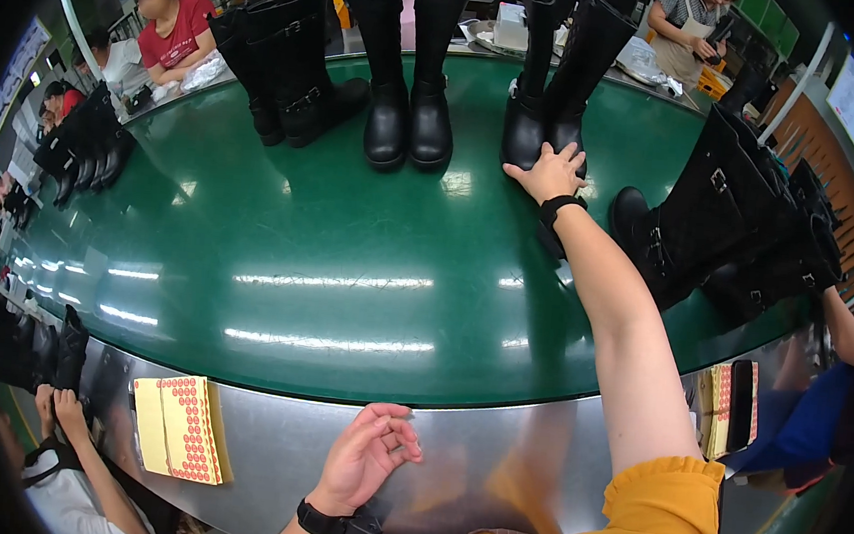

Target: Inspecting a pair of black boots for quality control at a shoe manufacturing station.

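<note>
My right hand is stretched far out over the green surface, its fingers spread at the toes of a pair of tall black boots. It seems to touch them, but the contact is partly hidden under the palm. My left hand hovers above the metal edge close to me. Its fingers are loosely curled and apart, with nothing visible in them. Another pair of black boots stands upright at the far middle. Buckled black boots lean in a group to the right, beside my right forearm.
More buckled boots stand at the far left. A yellow sheet with red round stickers lies on the metal edge at left; a dark phone rests on similar sheets at right. Co-workers sit around, one in a red shirt.
</note>
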The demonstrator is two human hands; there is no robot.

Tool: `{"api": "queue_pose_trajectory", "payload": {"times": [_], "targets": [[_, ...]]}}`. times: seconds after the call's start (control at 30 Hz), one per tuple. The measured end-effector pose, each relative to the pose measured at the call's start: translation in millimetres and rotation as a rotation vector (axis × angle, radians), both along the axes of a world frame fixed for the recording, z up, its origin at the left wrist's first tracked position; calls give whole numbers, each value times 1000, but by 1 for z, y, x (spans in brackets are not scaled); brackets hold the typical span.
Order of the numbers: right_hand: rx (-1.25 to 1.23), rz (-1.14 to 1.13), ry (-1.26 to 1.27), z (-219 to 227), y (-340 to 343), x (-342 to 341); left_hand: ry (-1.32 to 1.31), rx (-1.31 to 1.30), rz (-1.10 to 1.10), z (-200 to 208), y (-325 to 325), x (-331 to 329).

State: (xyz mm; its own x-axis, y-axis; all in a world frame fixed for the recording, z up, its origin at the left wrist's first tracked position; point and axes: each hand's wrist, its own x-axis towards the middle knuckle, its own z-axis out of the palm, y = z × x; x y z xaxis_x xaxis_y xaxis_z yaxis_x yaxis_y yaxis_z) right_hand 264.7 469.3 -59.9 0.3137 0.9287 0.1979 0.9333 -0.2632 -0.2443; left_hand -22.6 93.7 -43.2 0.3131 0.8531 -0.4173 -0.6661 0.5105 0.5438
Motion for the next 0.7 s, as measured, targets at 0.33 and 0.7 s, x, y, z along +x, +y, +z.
{"api": "queue_pose_trajectory", "payload": {"times": [0.33, 0.7], "targets": [[13, 160, -89, 21, -17, 29, -16, 39, -10, 0, -1, 1], [-144, -3, -61, 3, 16, -17, -10, 6, -6, -3, -1, 2]]}}
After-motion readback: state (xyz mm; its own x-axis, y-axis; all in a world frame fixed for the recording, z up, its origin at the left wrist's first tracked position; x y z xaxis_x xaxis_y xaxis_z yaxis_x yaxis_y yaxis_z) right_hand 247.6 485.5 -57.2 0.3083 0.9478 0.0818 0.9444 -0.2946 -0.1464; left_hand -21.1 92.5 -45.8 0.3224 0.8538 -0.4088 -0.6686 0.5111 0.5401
